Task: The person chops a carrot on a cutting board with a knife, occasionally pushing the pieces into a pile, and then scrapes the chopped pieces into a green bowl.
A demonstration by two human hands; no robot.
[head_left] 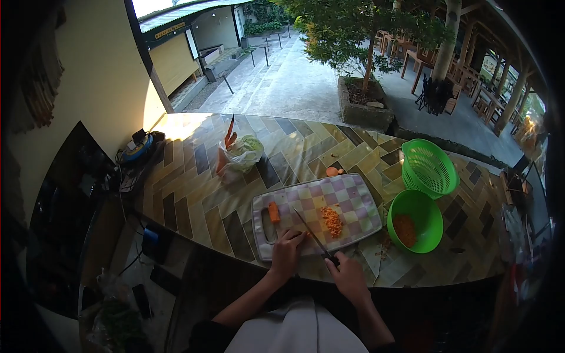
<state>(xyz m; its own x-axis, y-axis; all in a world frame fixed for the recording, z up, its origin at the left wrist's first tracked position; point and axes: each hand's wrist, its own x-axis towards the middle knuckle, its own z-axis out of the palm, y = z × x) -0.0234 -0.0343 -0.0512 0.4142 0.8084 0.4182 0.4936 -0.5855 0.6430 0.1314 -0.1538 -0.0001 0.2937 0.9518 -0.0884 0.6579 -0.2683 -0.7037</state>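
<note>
My right hand (347, 275) grips the dark handle of a knife (312, 229), whose blade points away and to the left over the checkered cutting board (365, 230). At the board's near edge, my left hand (286, 252) has its fingers bent together beside the blade. A bit of orange carrot (307, 233) shows at its fingertips, mostly hidden by them. Diced carrot (332, 222) lies in a small heap right of the knife. A larger carrot piece (273, 212) rests on the board near its handle slot.
Right of the board stands a green bowl (434, 220) with orange shreds inside, touching a green colander (435, 159) behind it. Carrot ends (334, 171) lie beyond the board. A plastic bag (242, 154) with vegetables sits farther back left. Cables and a power strip (138, 147) are at the left wall.
</note>
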